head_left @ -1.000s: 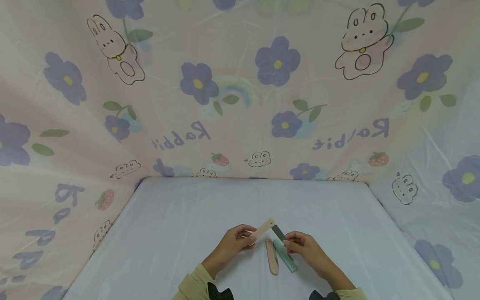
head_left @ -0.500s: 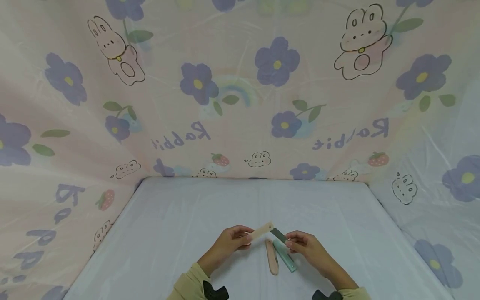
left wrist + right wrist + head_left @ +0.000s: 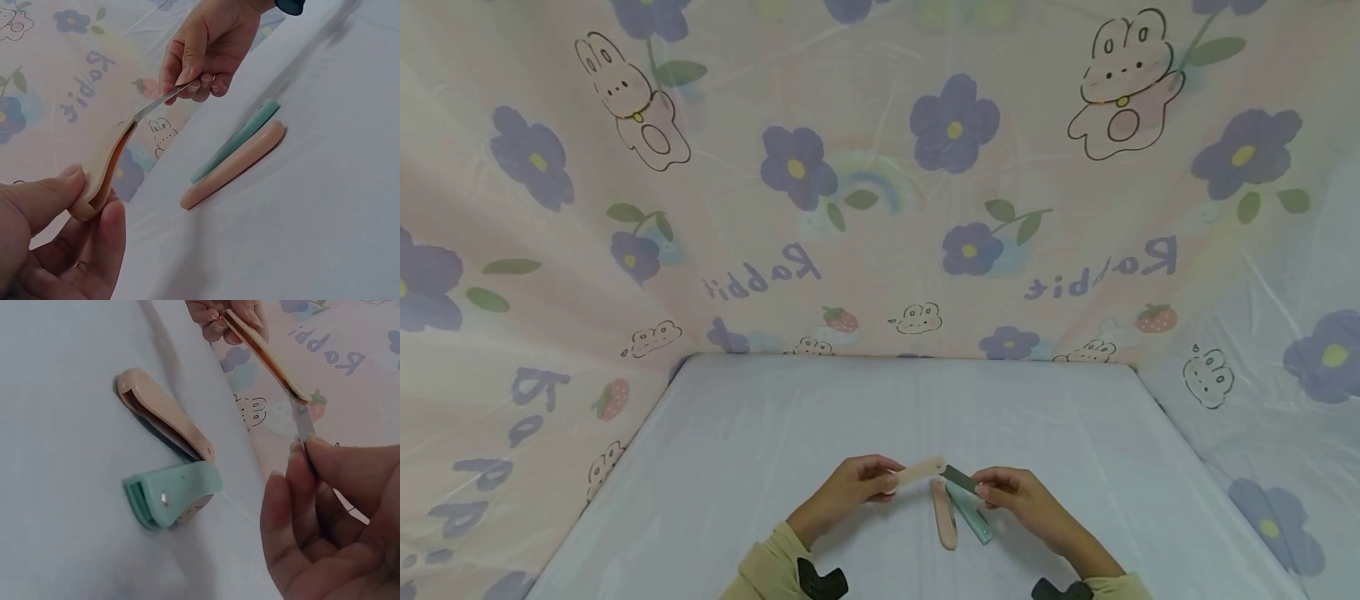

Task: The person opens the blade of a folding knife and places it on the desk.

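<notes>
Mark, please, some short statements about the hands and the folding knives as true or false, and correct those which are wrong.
1. The left hand holds the cream handle. True.
2. The right hand pinches the blade. True.
3. The blade is folded completely into the cream handle. False: it is swung out of the cream handle.
4. The pink knife and the green knife lie on the white table. True.
5. In the head view, the green knife lies to the left of the pink knife. False: it lies to the right.
</notes>
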A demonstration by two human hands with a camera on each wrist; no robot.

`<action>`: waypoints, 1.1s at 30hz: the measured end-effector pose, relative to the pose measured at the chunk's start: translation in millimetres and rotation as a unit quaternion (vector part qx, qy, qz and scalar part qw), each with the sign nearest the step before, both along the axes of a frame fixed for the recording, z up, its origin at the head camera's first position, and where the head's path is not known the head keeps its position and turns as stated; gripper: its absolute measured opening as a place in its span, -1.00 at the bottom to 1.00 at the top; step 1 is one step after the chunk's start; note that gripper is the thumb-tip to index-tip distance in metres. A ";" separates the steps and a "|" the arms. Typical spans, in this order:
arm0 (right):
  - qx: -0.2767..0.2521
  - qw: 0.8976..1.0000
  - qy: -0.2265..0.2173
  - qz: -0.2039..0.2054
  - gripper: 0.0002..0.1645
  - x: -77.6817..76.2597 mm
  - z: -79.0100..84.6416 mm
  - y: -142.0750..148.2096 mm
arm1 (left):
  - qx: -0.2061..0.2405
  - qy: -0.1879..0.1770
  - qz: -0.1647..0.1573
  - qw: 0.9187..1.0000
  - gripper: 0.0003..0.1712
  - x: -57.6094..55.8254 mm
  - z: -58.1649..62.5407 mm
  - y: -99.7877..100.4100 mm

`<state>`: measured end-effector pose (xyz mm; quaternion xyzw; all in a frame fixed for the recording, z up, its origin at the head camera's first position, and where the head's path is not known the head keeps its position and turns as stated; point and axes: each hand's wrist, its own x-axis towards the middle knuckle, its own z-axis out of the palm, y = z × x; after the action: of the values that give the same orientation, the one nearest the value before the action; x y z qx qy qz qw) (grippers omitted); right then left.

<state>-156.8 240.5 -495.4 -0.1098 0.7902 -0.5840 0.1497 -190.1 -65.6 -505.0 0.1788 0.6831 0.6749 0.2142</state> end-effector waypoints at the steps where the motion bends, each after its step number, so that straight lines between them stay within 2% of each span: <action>1: 0.002 1.000 -0.002 0.000 -0.54 0.3 0.6 -0.1 | -0.003 0.003 -0.003 1.000 -0.70 -0.5 -0.9 -1.0; 9: 0.004 1.000 -0.007 0.027 -0.59 2.3 3.4 1.6 | -0.030 0.006 -0.021 0.999 -0.74 0.4 2.1 -5.9; 20: 0.027 0.997 0.014 0.076 -0.68 0.9 1.1 6.3 | -0.049 0.001 -0.043 0.998 -0.75 1.6 5.2 -9.7; 33: 0.031 0.992 0.022 0.118 -0.66 0.9 0.3 6.6 | -0.082 0.002 -0.065 0.995 -0.74 0.8 6.4 -13.0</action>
<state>-155.9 247.1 -495.1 -0.2106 0.7924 -0.5351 0.2038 -189.2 -78.6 -498.6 0.2062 0.7234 0.6009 0.2703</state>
